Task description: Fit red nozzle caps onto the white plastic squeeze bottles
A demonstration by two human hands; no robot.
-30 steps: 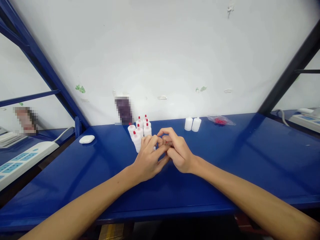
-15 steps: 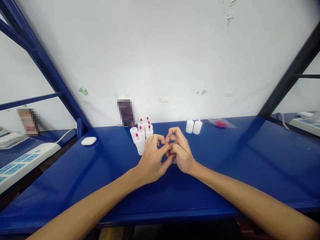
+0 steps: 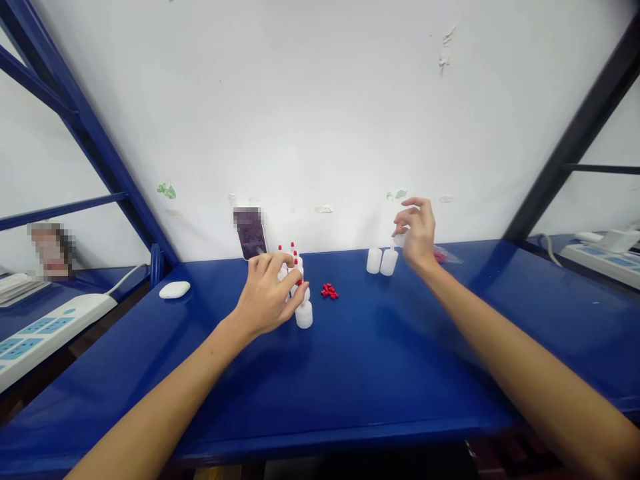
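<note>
My left hand [image 3: 270, 293] pinches the red tip of a small white squeeze bottle [image 3: 304, 316] between thumb and forefinger. This bottle is upright beside the cluster at the left. Behind and under my left fingers are several white bottles with red caps [image 3: 293, 247], partly covered by the hand. On the right, my right hand [image 3: 419, 233] hovers just above and beside two white bottles [image 3: 374, 261] without red caps. Its fingers are curved and apart, with no clear object in them. A small pile of loose red caps [image 3: 329, 291] lies between the hands.
A clear plastic bag [image 3: 450, 256] with red caps lies behind my right wrist. A phone [image 3: 251, 233] leans on the wall. A white oval case [image 3: 175, 290] sits on the blue table [image 3: 350, 387]. A power strip [image 3: 50, 333] is beyond the left frame.
My hands have parted from the middle. The left carried the capped bottle leftward to the cluster; the right moved up and right to the uncapped bottles. The loose cap pile is now uncovered.
</note>
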